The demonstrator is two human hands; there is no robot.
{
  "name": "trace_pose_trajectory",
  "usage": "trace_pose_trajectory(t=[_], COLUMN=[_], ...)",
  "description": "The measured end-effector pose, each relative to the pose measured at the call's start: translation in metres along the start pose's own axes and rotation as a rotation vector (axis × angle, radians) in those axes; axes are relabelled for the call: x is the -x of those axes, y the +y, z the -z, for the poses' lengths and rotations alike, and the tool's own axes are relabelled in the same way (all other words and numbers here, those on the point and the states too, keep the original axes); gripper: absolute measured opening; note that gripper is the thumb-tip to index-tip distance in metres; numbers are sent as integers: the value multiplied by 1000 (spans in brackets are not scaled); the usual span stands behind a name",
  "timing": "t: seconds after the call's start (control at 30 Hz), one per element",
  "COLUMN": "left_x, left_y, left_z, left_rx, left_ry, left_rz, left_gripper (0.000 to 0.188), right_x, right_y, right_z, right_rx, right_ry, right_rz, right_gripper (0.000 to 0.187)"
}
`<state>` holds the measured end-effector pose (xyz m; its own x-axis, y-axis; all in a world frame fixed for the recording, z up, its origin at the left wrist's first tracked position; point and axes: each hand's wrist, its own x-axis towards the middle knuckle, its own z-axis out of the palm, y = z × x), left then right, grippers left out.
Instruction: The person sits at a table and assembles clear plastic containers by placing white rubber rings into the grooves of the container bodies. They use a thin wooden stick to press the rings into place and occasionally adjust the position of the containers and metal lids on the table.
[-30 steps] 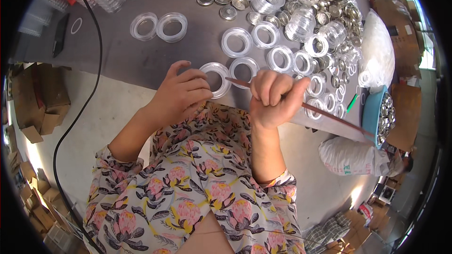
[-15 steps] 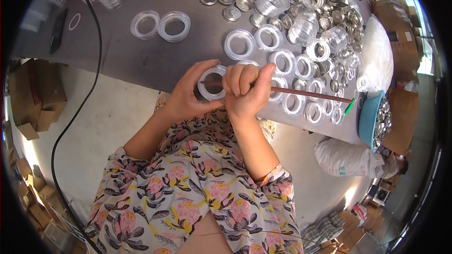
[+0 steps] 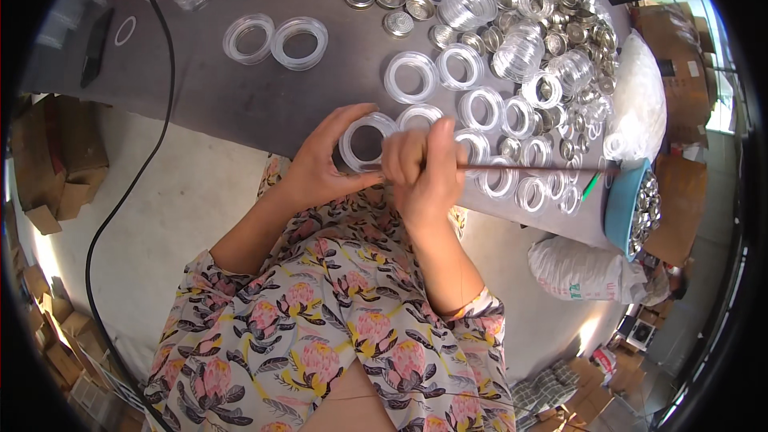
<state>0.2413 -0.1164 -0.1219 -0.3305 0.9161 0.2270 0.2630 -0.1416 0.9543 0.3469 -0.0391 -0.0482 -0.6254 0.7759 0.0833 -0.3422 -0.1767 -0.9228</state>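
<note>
My left hand [image 3: 314, 162] is wrapped round a clear plastic ring [image 3: 346, 146] at the table's front edge, thumb below and fingers above. Closed round a thin brown rod [image 3: 532, 166], my right hand [image 3: 424, 174] is slightly smeared by motion. One end of the rod reaches the lower right rim of the held ring; the long end points right, toward the blue basin. Just beyond my hands another clear ring [image 3: 418, 109] lies on the table, partly hidden by the right thumb. A pair of clear rings [image 3: 299, 65] lies farther left.
Many clear rings [image 3: 410, 99] and loose silver metal lids [image 3: 398, 24] cover the grey table's [image 3: 192, 88] right half. A blue basin [image 3: 618, 208] of metal parts stands at the right edge, near a white plastic bag [image 3: 640, 96]. A black cable [image 3: 152, 152] runs down the left.
My right hand has shifted slightly down and right, its thumb now more upright. The rod has moved right, its near end drawn from across the held ring's opening to its lower right rim.
</note>
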Motion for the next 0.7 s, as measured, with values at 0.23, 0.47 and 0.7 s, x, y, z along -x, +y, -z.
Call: trace_pose_trajectory(t=[0.23, 0.47, 0.7], left_x=[0, -3, -21], left_y=[1, 2, 7], left_z=[-3, 1, 37], left_rx=[25, -44, -360], left_ry=[6, -7, 184], left_rz=[-7, 27, -187], left_gripper=[76, 81, 60], right_x=[-27, 0, -4], right_y=[13, -2, 2], right_z=[7, 16, 26], right_rx=[143, 25, -137], right_ry=[-71, -8, 59], right_rz=[236, 126, 334], right_gripper=[54, 56, 57])
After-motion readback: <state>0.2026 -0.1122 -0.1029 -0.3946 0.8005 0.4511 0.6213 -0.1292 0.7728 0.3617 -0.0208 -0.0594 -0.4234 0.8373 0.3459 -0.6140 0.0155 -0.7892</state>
